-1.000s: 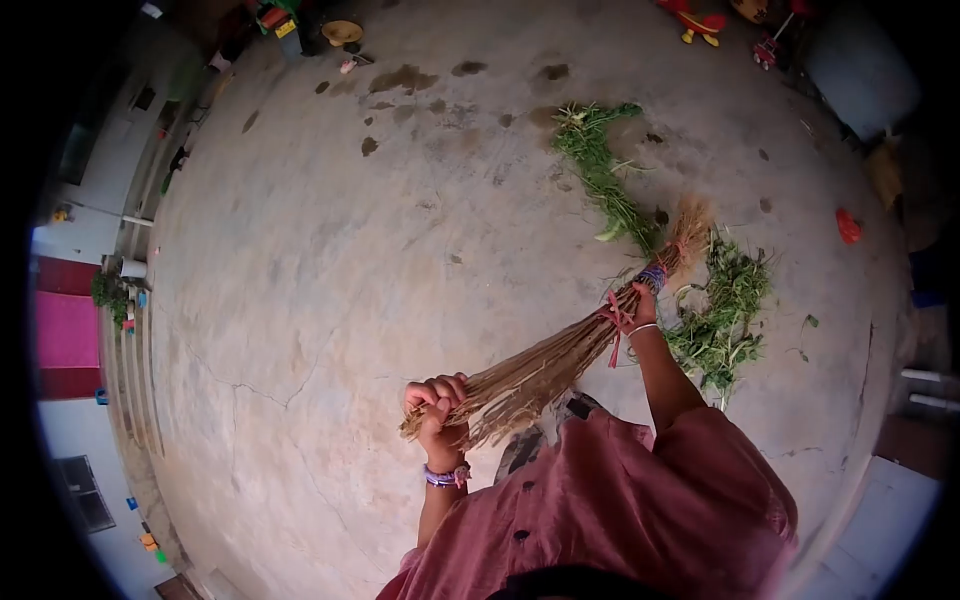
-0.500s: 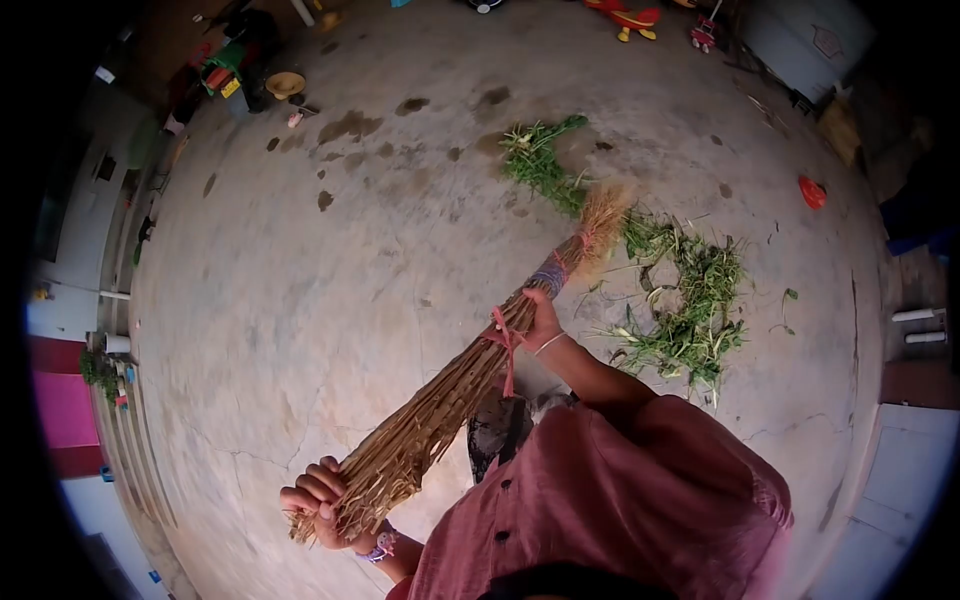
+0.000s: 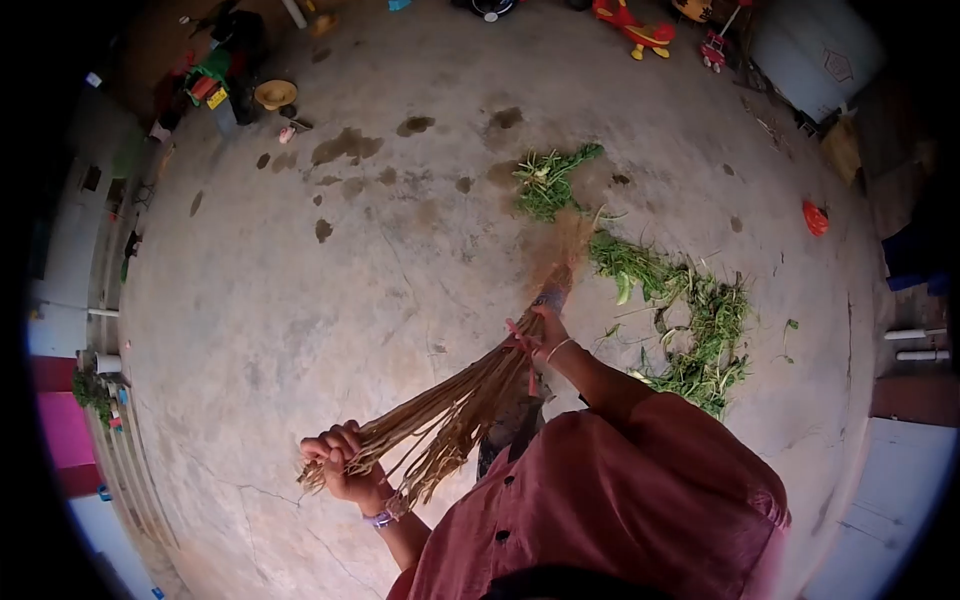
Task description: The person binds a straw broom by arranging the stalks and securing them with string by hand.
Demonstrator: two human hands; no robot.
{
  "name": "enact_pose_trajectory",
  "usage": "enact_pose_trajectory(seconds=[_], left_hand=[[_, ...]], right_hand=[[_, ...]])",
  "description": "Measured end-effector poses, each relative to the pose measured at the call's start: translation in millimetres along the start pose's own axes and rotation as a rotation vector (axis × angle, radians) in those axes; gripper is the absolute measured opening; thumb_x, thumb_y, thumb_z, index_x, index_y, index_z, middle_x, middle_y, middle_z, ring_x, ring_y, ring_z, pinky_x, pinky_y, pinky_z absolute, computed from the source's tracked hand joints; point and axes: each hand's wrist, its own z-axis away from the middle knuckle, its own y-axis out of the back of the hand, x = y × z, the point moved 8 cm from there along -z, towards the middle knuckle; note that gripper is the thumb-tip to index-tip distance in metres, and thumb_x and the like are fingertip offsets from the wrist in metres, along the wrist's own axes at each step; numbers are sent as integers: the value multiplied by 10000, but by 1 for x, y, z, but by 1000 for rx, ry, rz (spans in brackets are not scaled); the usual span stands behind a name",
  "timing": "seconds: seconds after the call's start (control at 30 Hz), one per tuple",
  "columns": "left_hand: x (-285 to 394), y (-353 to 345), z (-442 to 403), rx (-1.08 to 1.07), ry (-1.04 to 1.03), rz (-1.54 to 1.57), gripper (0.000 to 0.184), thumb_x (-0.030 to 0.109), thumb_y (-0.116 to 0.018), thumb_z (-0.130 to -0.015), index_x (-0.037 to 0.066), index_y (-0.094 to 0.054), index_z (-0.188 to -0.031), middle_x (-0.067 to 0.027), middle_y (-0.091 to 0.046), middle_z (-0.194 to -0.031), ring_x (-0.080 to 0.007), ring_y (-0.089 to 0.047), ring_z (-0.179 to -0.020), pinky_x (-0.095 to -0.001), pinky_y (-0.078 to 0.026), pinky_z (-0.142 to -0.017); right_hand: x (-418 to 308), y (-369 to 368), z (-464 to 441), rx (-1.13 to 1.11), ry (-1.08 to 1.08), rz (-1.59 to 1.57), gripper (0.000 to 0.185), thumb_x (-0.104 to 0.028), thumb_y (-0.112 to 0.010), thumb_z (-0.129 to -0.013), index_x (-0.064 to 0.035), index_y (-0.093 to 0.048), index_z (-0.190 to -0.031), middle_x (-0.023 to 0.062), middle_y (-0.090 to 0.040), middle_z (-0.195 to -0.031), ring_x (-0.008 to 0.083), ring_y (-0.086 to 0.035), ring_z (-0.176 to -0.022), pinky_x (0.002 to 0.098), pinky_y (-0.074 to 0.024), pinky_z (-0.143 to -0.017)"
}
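Note:
A straw broom [image 3: 470,380] made of long dry stalks slants across the middle, held in both hands. My left hand [image 3: 345,460] is closed around some of the stalks at the lower left end, while other stalks fan out loose beneath. My right hand [image 3: 545,335] wraps round the bundle farther up, by a pink tie. Past it are a purplish binding and a motion-blurred brush of fine bristles, close to the green plant cuttings [image 3: 700,325]. Another clump of cuttings [image 3: 550,182] lies just beyond the bristle tip.
Damp patches [image 3: 350,147] mark the concrete floor. At the upper left are a straw hat [image 3: 276,95] and a dark vehicle with a yellow plate. A red toy plane [image 3: 640,35] stands at the back, and a red bag-like object [image 3: 815,218] lies right.
The broom's bristle end has swung left and nearer to me, blurred now. Stalks at the other end have spread apart. Some cuttings between the two clumps have shifted left.

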Motion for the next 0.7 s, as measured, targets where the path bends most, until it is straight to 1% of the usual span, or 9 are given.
enact_pose_trajectory(seconds=[0.07,0.13,0.17,0.2,0.27,0.37,0.43,0.63,0.7], left_hand=[[-83,-5,-23,98,180,104,199,74,-534,-732,106,-343,-774,-16,-369,-597,-159,-371,-578,-366,-372,-761],[-148,-19,-28,54,339,178,202,86,-543,-736,106,-351,-794,-26,-386,-641,-172,-385,-633,-400,-365,-837],[-162,-33,-35,22,359,198,199,91,-544,-740,104,-354,-799,-27,-390,-651,-176,-391,-654,-415,-355,-864],[-169,-40,-38,-7,375,223,196,97,-545,-744,102,-358,-804,-28,-393,-661,-179,-397,-675,-429,-344,-891],[-172,-36,-45,-18,389,224,197,98,-551,-742,99,-364,-802,-28,-404,-688,-182,-405,-698,-431,-330,-918],[-172,3,-73,185,400,346,186,74,-542,-733,104,-363,-778,-22,-393,-716,-181,-409,-715,-421,-311,-939],[-147,9,-85,182,342,316,215,66,-543,-714,112,-336,-747,-3,-336,-655,-154,-376,-670,-394,-325,-893],[-3,18,-122,191,-93,46,264,53,-535,-675,123,-289,-741,3,-263,-609,-141,-309,-601,-343,-318,-751],[53,31,-120,81,-190,-77,207,150,-465,-726,105,-271,-780,-20,-242,-695,-151,-293,-707,-355,-277,-779]], right_hand=[[-93,30,-32,58,168,152,357,-246,-533,-754,-104,-360,-1033,172,-545,-930,335,-610,-835,424,-547,-544],[-173,46,-34,273,289,132,320,-245,-550,-731,-67,-424,-965,179,-554,-847,349,-610,-764,536,-526,-577],[-195,27,-21,240,307,135,294,-241,-561,-724,-51,-455,-921,180,-546,-808,345,-606,-752,540,-523,-609],[-202,17,-9,285,375,60,266,-233,-567,-723,-53,-468,-892,158,-552,-806,321,-607,-752,507,-524,-629],[-189,-40,27,128,448,52,355,-202,-589,-707,-41,-409,-968,128,-503,-820,328,-601,-742,475,-531,-591],[-213,-24,-31,114,566,12,265,-179,-585,-717,-45,-459,-909,109,-517,-799,298,-579,-733,472,-512,-645],[-201,-32,-53,90,531,71,290,-237,-564,-743,-55,-433,-927,152,-529,-824,377,-572,-786,535,-493,-658],[-34,-167,-71,-169,1,-48,357,-208,-554,-744,-13,-371,-980,222,-479,-919,418,-530,-876,555,-461,-776],[25,-199,-84,-281,-88,-35,371,-168,-577,-726,-5,-354,-974,225,-454,-985,422,-497,-941,571,-437,-816]])
